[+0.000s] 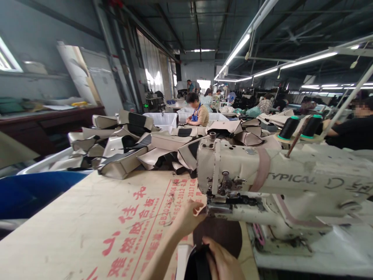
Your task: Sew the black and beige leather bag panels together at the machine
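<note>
Bent at the wrist, my left hand (192,214) reaches to the needle end of a cream sewing machine (233,165). Its fingers are curled but apart, near the machine's narrow lower arm (220,210), with nothing visible in them. At the bottom of the view, my right hand (223,260) is closed on a black-and-cream leatherette piece (198,264). The lower part of that piece is cut off by the frame. A dark round patch (230,233) lies on the tabletop below the machine's arm, just beyond my right hand.
A plywood tabletop (116,217) with red print spreads to the left. Several cream-and-black sewn pieces (163,144) are heaped along its far edge. Black thread spools (288,127) stand behind the machine. A blue bin (43,190) is at left. Other people work further back.
</note>
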`<state>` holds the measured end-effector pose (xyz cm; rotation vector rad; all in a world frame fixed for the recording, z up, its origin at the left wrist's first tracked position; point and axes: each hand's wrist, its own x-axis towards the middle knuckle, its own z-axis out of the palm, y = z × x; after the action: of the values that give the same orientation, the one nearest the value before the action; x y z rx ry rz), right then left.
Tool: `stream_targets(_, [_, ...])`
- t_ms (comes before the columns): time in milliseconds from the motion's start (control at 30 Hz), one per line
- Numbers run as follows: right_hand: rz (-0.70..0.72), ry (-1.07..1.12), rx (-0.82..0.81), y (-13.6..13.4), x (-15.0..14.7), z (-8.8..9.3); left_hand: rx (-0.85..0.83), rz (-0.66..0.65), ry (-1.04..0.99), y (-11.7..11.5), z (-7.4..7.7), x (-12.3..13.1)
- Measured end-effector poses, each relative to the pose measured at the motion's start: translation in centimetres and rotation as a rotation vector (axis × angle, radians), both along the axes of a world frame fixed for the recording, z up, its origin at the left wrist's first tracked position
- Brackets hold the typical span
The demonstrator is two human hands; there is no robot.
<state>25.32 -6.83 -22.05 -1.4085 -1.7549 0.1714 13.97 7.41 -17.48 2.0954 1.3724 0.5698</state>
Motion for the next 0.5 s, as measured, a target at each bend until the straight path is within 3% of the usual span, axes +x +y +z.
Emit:
stream_targets(100, [0.009, -0.007, -0.015, -0.1, 0.1, 0.3, -0.025, 0.01, 0.027, 0.1, -0.1, 0.9])
stream_targets(233, [-0.013, 0.024, -0.044, -0.2, 0.1, -0.2, -0.051, 0.152, 0.01, 2.3, -0.5, 1.3])
stream_targets(333, [-0.062, 0.066, -0.07, -0.2, -0.2, -0.8, -0.045, 0.235, -0.033, 3.2, 0.2, 0.8])
stream_targets(400, [-0.083, 0.094, -0.095, -0.1, -0.2, -0.8, -0.018, 0.252, -0.071, 2.1, 1.5, -0.1])
stream_targets(500, [-0.057, 0.139, -0.142, 0.0, 0.2, 0.2, 0.118, 0.198, -0.121, -2.9, 3.9, -2.6])
